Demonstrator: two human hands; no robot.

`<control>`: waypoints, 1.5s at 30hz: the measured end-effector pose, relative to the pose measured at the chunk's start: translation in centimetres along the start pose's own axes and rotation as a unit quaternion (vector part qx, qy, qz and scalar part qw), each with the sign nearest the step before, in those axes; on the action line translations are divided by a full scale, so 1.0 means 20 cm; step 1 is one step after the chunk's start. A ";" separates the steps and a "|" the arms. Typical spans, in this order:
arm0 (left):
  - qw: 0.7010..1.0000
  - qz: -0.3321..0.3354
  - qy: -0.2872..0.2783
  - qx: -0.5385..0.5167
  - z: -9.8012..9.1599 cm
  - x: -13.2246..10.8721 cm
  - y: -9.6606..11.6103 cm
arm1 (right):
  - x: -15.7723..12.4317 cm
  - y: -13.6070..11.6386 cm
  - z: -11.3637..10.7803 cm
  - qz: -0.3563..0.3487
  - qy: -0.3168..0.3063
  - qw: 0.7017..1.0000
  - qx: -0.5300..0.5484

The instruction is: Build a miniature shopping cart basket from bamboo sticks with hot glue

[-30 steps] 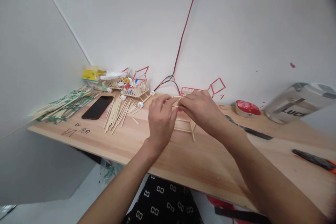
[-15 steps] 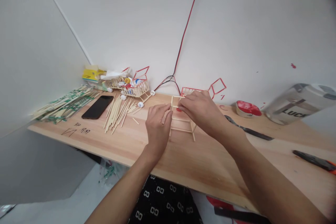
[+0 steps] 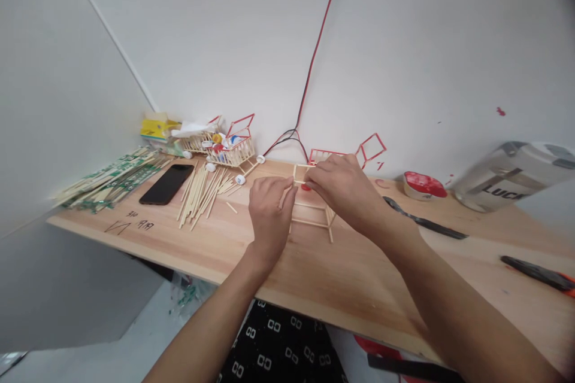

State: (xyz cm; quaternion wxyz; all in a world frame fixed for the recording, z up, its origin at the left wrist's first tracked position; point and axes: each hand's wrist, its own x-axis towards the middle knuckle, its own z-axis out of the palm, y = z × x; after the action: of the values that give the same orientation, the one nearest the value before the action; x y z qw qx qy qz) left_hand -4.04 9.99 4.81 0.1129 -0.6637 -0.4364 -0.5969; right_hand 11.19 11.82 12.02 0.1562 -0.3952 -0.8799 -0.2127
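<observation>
Since a second ago, the left hand has dropped and shifted outward, baring an upper corner of the frame; the right hand has barely changed place. Through the feed I see the right fingertips bunched together, apparently clamped on the frame's upper sticks, while the left thumb and forefinger come up to its near upright, though I cannot tell if they pinch it. The frame is mid-table, between and below my hands. To my mind the right pinch should be firm but light, with the left steadying the upright so the corner stays square; thin sticks would likely skew under a hard squeeze. Behind the fingers I spot a red cap, then loose sticks and a phone to the left. Handwriting on the table seems to start "310", the rest unclear. Green print on the packs is too small to read. Well off to the right, beyond a red tub, a jar shows "LUCK".
</observation>
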 end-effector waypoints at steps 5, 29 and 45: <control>0.999 0.007 -0.009 0.050 0.00 0.01 0.00 | -0.01 0.00 0.00 -0.002 -0.001 1.000 0.002; 0.997 -0.004 -0.003 0.080 0.03 0.00 0.01 | 0.00 0.00 -0.01 0.002 -0.007 1.000 0.002; 0.997 0.006 0.005 0.073 0.04 0.00 0.01 | -0.01 0.00 0.00 -0.007 0.003 1.000 0.004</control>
State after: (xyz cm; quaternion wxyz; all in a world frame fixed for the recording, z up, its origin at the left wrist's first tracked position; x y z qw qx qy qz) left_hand -3.37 10.38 4.64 0.1665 -0.6531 -0.4745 -0.5662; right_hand 11.28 11.75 11.92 0.1592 -0.3878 -0.8829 -0.2116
